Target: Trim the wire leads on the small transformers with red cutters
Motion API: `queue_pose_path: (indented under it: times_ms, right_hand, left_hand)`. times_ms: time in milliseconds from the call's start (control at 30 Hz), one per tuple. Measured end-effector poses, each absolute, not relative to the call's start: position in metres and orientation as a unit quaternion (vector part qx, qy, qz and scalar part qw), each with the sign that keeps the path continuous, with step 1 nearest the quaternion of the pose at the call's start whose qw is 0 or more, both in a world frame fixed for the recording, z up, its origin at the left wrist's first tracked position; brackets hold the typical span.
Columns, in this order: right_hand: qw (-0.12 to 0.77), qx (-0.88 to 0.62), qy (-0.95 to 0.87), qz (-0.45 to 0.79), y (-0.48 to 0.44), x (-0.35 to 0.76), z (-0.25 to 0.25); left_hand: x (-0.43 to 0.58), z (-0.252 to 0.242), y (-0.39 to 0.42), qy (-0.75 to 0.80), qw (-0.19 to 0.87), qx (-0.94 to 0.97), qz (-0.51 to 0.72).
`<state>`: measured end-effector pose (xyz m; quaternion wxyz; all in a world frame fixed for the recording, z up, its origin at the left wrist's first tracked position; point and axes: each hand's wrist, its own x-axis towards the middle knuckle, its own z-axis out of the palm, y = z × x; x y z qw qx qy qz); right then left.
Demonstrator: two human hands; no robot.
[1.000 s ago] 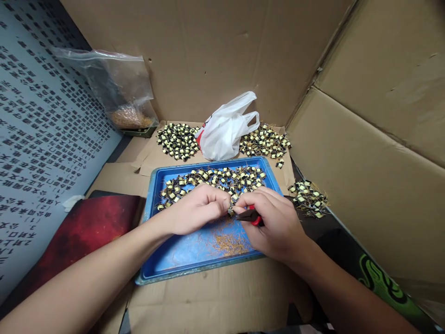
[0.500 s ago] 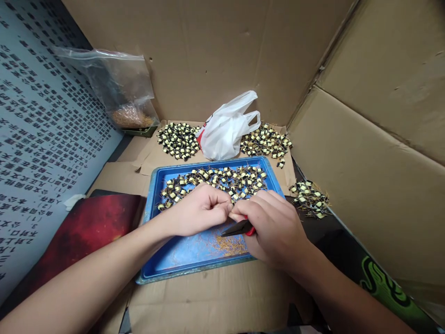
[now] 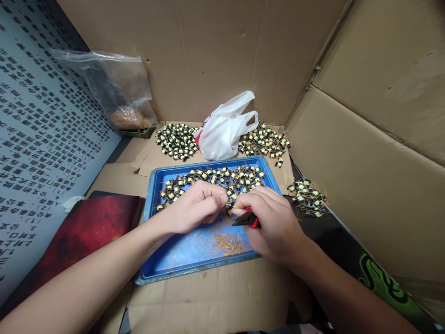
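Over the blue tray (image 3: 174, 263), my left hand (image 3: 200, 206) is closed, with thumb and forefinger pinched on a small black-and-yellow coil component (image 3: 229, 209), mostly covered by the fingers. My right hand (image 3: 273, 220) wraps around red-handled pliers (image 3: 244, 219), their dark jaws pointing left. Its thumb and forefinger come close to the same component; whether they touch it cannot be made out. Behind both hands, many like coil components (image 3: 208, 175) with thin wire legs lie in the tray. Copper-coloured wire clippings (image 3: 229, 244) are heaped below the pliers.
Beyond the tray are two piles of components, left (image 3: 177, 141) and right (image 3: 266, 141), with a white plastic bag (image 3: 222, 132) between. Another pile (image 3: 308, 197) lies right. A clear zip bag (image 3: 128, 116) of clippings stands back left. Cardboard walls (image 3: 194, 55) enclose the back and right.
My fingertips have moved slightly apart, exposing a component between them. The pliers have shifted a little to the right and up, their jaws turned more level.
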<state>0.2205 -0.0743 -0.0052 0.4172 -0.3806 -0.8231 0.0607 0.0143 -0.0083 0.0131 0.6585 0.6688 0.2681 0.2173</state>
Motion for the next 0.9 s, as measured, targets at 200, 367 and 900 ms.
queue_pose_path:
  times_ms: [200,367,900]
  right_hand:
    - [0.427,-0.379,-0.815,0.099,-0.073,0.221,-0.006]
    - [0.435,-0.376,-0.815,0.075,-0.073,0.223,-0.002]
    - [0.507,-0.448,-0.679,0.286,-0.074,0.218,-0.003]
  left_hand:
    - [0.012,0.011,-0.01,0.232,0.68,0.662,0.212]
    - [0.012,0.018,-0.01,0.231,0.647,0.701,0.191]
    - [0.015,0.016,-0.012,0.245,0.601,0.734,0.201]
